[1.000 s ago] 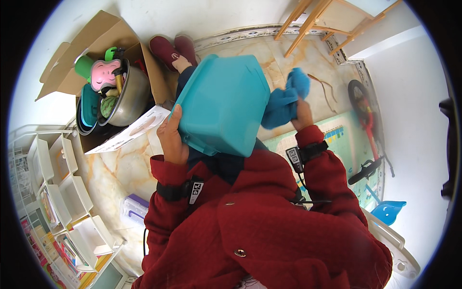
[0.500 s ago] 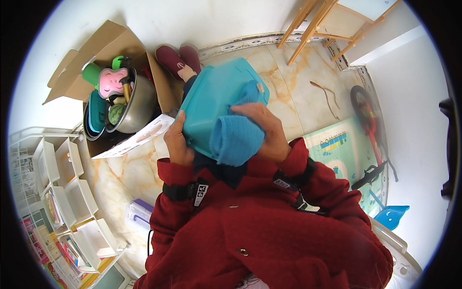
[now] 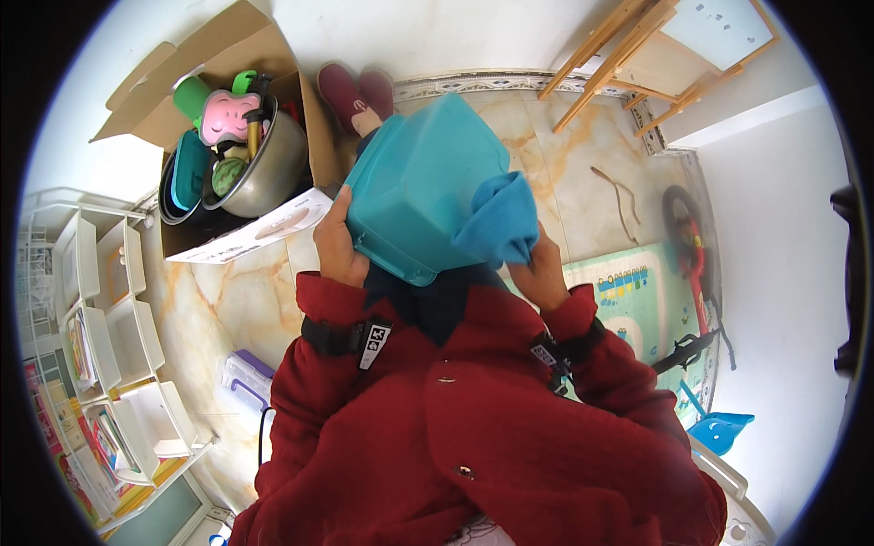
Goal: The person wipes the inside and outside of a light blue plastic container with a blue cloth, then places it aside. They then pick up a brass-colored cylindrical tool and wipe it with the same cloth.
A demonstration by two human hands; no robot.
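Observation:
A teal plastic bin is held tilted over my lap, its smooth outer surface facing up toward me. My left hand grips the bin's near left edge, thumb on the outside and the other fingers hidden beneath. Against the bin's right side lies a bunched blue cloth. My right hand is closed on the lower end of this cloth, beside the bin's right edge. The cloth partly covers that hand's fingers.
At the far left stands an open cardboard box holding a steel bowl and toys. White shelf bins line the left; a purple-lidded case lies nearby. A wooden easel, green mat and red balance bike are on the right.
My right hand and the cloth have moved right and slightly down, from the bin's near surface to its right side. The bin has turned a little, and my left hand keeps its grip.

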